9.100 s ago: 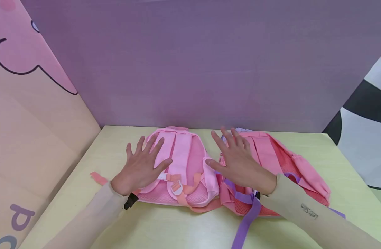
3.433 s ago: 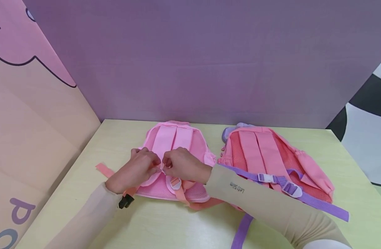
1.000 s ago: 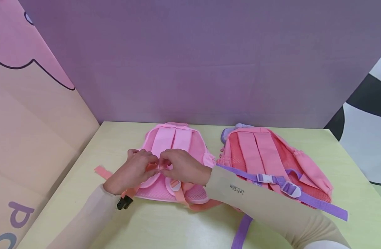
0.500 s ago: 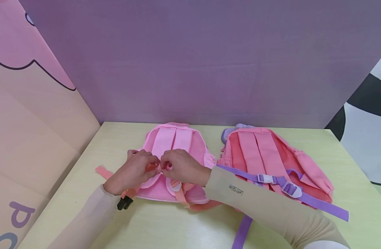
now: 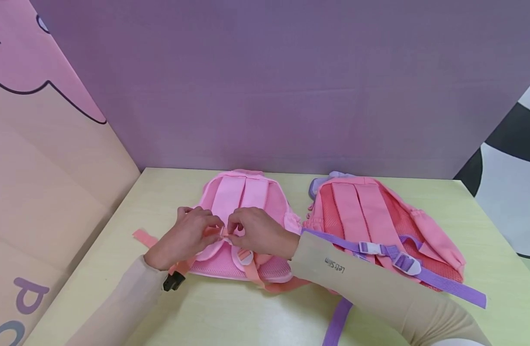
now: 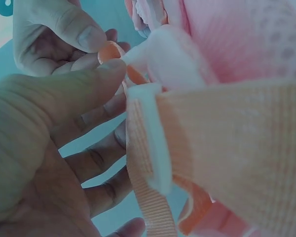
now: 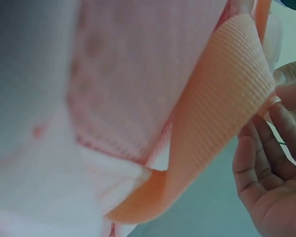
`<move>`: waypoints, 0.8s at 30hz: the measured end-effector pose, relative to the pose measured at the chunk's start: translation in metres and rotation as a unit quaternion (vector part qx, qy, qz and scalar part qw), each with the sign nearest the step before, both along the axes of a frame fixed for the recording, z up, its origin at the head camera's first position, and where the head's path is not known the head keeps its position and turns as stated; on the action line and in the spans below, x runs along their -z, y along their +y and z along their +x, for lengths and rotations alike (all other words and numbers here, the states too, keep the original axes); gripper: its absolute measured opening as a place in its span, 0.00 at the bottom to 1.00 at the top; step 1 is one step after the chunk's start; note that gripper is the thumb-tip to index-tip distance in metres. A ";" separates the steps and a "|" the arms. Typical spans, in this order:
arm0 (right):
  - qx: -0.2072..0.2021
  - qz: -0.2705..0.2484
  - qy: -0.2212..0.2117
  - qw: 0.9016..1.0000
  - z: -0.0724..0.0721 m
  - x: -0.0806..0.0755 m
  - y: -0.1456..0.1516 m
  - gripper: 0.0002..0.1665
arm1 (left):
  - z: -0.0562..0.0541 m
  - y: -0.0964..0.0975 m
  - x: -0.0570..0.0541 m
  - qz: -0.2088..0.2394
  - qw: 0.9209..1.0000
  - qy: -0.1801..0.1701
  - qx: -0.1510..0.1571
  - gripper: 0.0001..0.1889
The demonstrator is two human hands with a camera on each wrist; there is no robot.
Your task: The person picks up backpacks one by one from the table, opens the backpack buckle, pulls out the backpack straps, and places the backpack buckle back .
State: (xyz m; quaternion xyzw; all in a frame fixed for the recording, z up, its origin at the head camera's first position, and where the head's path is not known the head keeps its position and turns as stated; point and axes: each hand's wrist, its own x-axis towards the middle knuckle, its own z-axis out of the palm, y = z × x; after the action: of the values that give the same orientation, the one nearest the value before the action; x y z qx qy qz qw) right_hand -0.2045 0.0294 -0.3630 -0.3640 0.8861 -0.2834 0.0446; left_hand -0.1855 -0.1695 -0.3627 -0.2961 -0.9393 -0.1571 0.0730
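- A light pink child's backpack (image 5: 254, 194) lies left of centre on the table, padded shoulder straps facing up, its top toward the back wall.
- On its left shoulder strap, a white plastic slider buckle (image 6: 153, 140) carries ribbed orange webbing (image 6: 227, 143); both hands meet here, slightly raised.
- The left hand (image 5: 184, 240) pinches the webbing beside the buckle between thumb and fingertips; the wrist view shows its lower fingers apart.
- The right hand (image 5: 260, 233), almost touching the left, pinches a small loop of the same webbing between thumb and fingers.
- A second white slider buckle (image 5: 246, 257) sits lower on the backpack, just below the right hand, with orange webbing trailing from it.
- A loose orange strap end (image 5: 145, 238) pokes out left of the left wrist.
- Beige sleeves (image 5: 356, 283) cover both arms; the right one reads "Let'sSlim". A small black device (image 5: 174, 281) sits under the left wrist.
- To the right lies a coral-pink backpack (image 5: 347, 206) with purple straps (image 5: 453, 288) and white buckles (image 5: 371, 248), partly behind the right forearm.
- Beneath everything is a pale wood table (image 5: 256, 319); behind it stands a plain purple wall (image 5: 265, 86).
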 end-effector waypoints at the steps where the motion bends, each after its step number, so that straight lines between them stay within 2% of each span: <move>1: -0.003 -0.001 -0.003 1.000 0.000 0.000 -0.001 0.08 | 0.000 0.000 0.000 -0.001 1.000 -0.001 -0.001 0.12; 7: -0.017 -0.002 -0.002 1.000 -0.003 0.002 -0.004 0.08 | 0.000 0.000 0.000 0.001 1.000 0.002 -0.001 0.11; 13: -0.017 0.004 0.016 1.000 -0.002 0.002 -0.003 0.08 | 0.000 0.000 0.001 0.000 1.000 0.000 -0.002 0.11; 24: -0.011 -0.002 0.019 1.000 0.000 0.000 0.004 0.05 | 0.000 0.000 0.000 0.003 1.000 -0.006 -0.001 0.12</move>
State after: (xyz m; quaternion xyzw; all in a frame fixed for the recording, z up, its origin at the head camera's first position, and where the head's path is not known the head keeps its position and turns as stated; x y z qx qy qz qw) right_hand -0.2041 0.0338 -0.3628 -0.3790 0.8822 -0.2778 0.0295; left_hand -0.1857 -0.1695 -0.3628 -0.2938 -0.9397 -0.1613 0.0683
